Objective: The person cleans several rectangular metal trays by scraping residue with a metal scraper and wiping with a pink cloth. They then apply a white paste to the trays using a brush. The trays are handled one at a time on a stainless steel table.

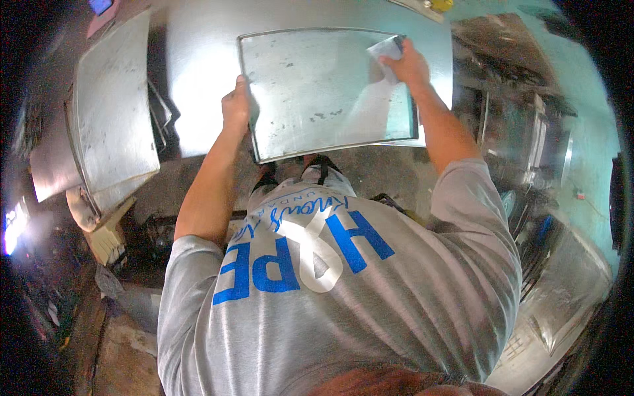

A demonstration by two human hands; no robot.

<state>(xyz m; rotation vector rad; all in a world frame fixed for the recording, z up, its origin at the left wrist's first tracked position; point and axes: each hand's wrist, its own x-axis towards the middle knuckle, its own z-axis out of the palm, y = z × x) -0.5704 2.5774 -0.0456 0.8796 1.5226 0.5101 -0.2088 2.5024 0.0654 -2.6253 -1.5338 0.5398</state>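
A rectangular sheet-metal panel point(317, 94) with a narrow rim and dark scuff marks spans the space between my two hands. My left hand point(237, 105) grips its left edge, thumb up along the rim. At the upper right corner, my right hand point(408, 64) clasps the edge, and a small pale, bright piece point(386, 52) lies by its fingers; whether that is a separate piece or a reflection I cannot tell. Beneath and behind the panel is a large shiny metal sheet point(198, 74).
Another rimmed metal panel point(116, 109) leans at the left, above a piece of wood point(106, 240). A yellow object point(441, 5) sits at the top right. Cluttered racks or shelving stand right, with a large metal sheet point(569, 282) at the lower right.
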